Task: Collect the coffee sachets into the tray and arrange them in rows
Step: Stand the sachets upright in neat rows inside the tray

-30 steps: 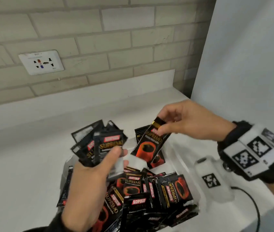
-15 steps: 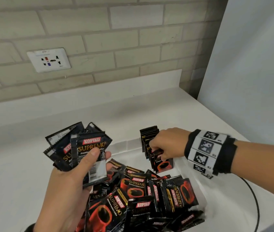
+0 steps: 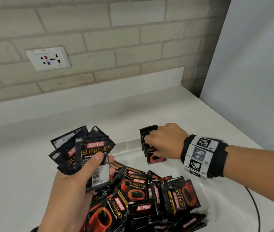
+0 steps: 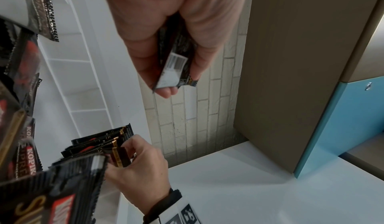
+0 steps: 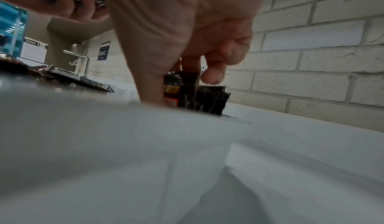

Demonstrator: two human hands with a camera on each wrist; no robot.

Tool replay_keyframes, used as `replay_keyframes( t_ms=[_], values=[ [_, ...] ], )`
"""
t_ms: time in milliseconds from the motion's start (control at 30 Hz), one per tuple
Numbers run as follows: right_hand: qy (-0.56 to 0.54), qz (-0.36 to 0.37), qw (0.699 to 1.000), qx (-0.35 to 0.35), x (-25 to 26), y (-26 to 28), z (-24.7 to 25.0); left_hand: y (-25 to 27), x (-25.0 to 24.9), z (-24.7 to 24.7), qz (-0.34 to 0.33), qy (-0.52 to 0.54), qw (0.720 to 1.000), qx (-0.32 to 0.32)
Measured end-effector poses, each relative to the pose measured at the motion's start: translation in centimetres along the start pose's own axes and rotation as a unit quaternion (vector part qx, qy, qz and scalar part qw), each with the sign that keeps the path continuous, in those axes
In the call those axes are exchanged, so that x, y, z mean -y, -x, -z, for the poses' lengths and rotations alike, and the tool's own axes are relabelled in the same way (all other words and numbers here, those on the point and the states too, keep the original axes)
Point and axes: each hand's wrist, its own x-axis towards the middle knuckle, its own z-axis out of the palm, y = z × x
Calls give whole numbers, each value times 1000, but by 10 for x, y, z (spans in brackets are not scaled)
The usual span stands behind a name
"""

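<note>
Black and red Kopiko coffee sachets (image 3: pixel 149 195) lie in a loose pile in the white tray (image 3: pixel 128 144). A short row of upright sachets (image 3: pixel 148 131) stands at the tray's far right corner. My right hand (image 3: pixel 149 144) is down at that row, and its thumb and fingers pinch the front sachet (image 4: pixel 118 157) with the gold stripe. My left hand (image 3: pixel 104 163) hovers over the tray's left side and grips a fanned bundle of sachets (image 3: pixel 89 151). In the right wrist view the tray wall (image 5: pixel 124 145) hides the lower part of the row (image 5: pixel 212 99).
The tray sits on a white counter (image 3: pixel 32 148) against a brick wall with a socket (image 3: pixel 48 58). A grey panel (image 3: pixel 250 64) closes the right side. A black cable (image 3: pixel 256 208) runs along the counter near my right forearm. A tap (image 5: pixel 83 60) stands far off.
My right hand brought one sachet down from the air to the upright row at the tray's far corner and stays there. My left hand kept its bundle and drifted a little left.
</note>
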Motion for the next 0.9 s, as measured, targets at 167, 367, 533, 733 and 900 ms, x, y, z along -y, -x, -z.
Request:
replay_keyframes(
  t_ms=[167,367,533,733,900],
  values=[
    [-17,-25,999,-28,-1,2,-4,-1,8,0,33,19,999,13],
    [-49,-74,996,-34,2,5,-9,1,12,-3,82,65,994,27],
    [-119,-121,983,-64,-6,14,4,-1,14,-4,153,58,985,61],
    [-516,-136,844,-60,-3,37,36,-3,22,-14,122,20,990,62],
    [-660,-93,744,-46,15,37,38,1,26,-28,122,0,989,89]
  ],
)
